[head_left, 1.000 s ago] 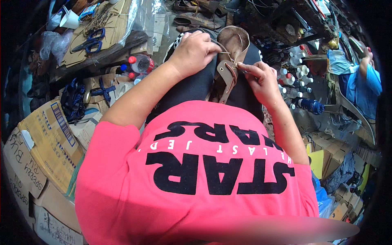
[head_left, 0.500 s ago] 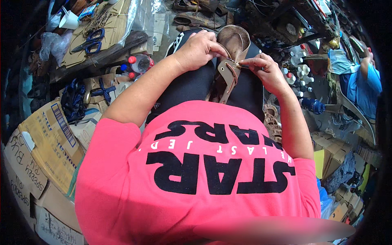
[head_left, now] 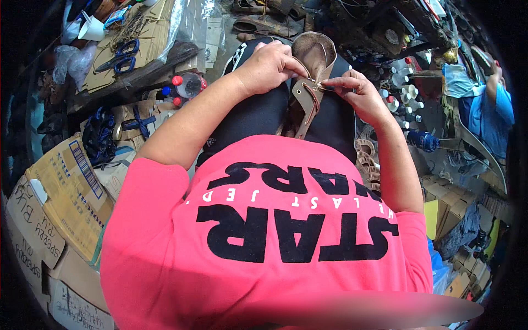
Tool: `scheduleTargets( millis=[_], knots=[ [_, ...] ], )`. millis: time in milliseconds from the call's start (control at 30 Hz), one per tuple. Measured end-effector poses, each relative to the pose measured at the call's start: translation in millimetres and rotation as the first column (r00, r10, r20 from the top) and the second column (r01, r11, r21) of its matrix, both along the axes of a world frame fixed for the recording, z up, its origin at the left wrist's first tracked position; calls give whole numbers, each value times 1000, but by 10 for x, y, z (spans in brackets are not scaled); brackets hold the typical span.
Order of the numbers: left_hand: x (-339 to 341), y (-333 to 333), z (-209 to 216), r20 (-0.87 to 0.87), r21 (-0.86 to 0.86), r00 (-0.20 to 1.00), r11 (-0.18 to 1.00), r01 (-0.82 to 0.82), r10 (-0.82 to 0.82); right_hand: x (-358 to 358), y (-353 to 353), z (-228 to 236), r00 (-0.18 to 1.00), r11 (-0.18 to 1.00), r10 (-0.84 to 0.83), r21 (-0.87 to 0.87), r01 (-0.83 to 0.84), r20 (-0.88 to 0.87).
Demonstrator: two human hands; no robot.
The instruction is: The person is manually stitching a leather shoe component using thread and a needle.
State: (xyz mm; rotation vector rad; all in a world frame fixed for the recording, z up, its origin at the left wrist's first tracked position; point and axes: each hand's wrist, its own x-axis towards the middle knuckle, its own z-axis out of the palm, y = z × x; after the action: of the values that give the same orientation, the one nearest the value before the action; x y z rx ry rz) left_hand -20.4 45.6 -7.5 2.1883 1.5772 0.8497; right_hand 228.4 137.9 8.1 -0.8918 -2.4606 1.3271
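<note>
A brown leather shoe upper stands over my lap between my knees, its rounded end pointing away from me. Its flap has metal eyelets, and a thin brown lace runs through them and hangs down toward me. My left hand is closed in a pinch at the upper's left edge, where the lace crosses. From the other side my right hand pinches the lace by the eyelet, index finger and thumb together. The exact grip of the left fingertips is partly hidden.
Blue-handled scissors lie on cardboard sheets at the far left. Bottles with red caps stand nearer my left arm. Several small bottles are at the right, near a person in blue. Cardboard boxes fill the left.
</note>
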Motion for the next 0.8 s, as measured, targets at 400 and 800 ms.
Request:
scheduleTargets(
  millis=[400, 800],
  knots=[
    [-32, 195, -56, 2, -155, 996, 984, 85, -86, -38, 54, 28, 998, 990, 48, -135, -41, 50],
    [-24, 43, -44, -88, -80, 992, 993, 82, -89, 16, -34, -17, 999, 999, 36, 28, -36, 13]
  ],
)
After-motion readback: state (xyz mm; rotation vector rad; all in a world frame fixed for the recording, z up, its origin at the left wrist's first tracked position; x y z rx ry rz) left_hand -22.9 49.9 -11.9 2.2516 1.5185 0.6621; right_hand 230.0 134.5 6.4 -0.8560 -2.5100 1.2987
